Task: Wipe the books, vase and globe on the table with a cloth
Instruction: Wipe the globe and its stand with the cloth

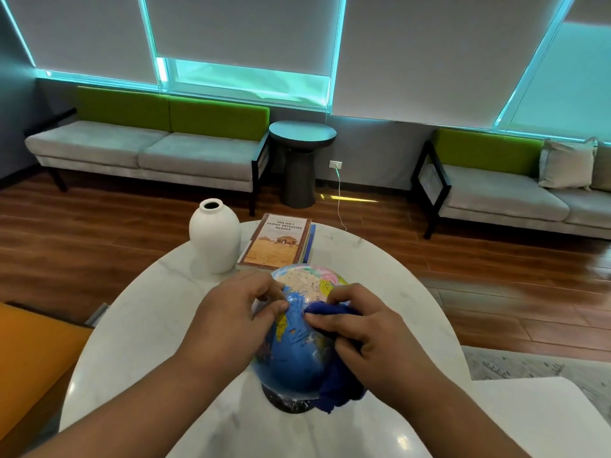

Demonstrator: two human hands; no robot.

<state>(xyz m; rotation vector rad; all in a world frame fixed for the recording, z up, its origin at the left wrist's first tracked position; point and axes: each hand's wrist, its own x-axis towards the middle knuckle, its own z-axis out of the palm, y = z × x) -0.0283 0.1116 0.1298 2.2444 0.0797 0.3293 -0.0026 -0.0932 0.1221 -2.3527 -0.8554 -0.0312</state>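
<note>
A blue globe (299,345) on a dark base stands near the middle of the round white marble table (158,325). My left hand (236,312) holds the globe's left side, fingers curled against it. My right hand (362,328) grips a dark blue cloth (340,388) and presses it onto the globe's right side; the cloth hangs down to the base. Behind the globe lies a small stack of books (277,241), an orange-covered one on top. A white vase (215,239) stands upright just left of the books.
An orange seat (33,352) is at the left of the table. A second white tabletop (535,421) adjoins at the lower right. Grey and green sofas (148,147) and a dark round side table (301,160) line the far wall across a wooden floor.
</note>
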